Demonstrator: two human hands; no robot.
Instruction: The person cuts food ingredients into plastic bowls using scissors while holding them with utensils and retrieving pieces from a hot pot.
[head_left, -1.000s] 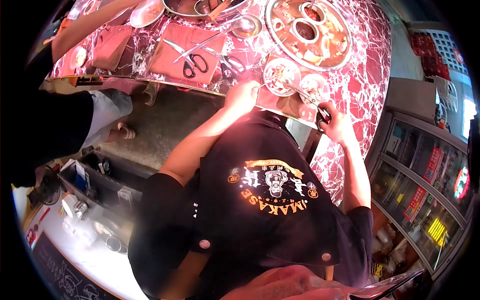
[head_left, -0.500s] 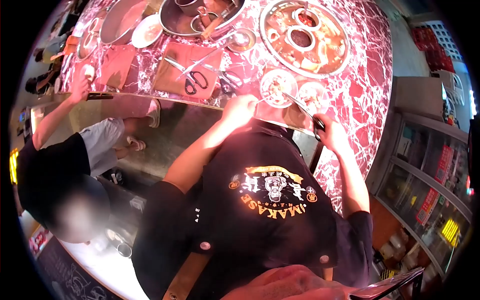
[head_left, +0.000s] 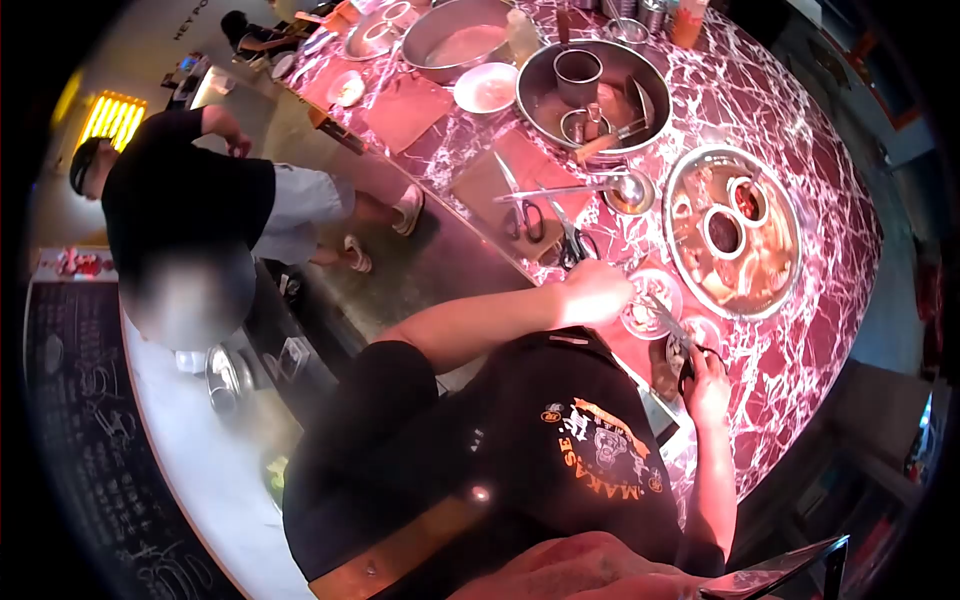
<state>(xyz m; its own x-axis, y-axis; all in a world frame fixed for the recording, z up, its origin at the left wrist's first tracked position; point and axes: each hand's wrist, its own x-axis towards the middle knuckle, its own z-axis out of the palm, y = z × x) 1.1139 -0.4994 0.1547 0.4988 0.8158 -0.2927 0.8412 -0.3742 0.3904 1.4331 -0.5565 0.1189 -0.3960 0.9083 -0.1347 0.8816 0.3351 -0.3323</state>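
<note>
My right hand [head_left: 708, 388] grips a pair of scissors [head_left: 676, 335], its blades reaching into a small bowl of cut food pieces [head_left: 640, 318]. At the near side of this bowl is my left hand [head_left: 598, 292], fingers curled together; whatever they pinch is too small to make out. A second small bowl [head_left: 703, 328] stands close by, partly behind the scissors and my right hand. Beyond the bowls lies a large round pan [head_left: 680, 272] of broth and food, with two small cups of dark and red sauce in it.
More scissors [head_left: 577, 247] and a brown cloth or mat [head_left: 478, 183] lie to the left. A ladle [head_left: 630, 190] rests near a deep pot [head_left: 655, 130] holding utensils. A white bowl [head_left: 487, 90] stands farther back. Another person [head_left: 190, 185] is beyond the counter edge.
My view has turned, so the counter appears farther right and tilted. My hands stay at the bowl with the scissors. The other person's hand has drawn back from the counter.
</note>
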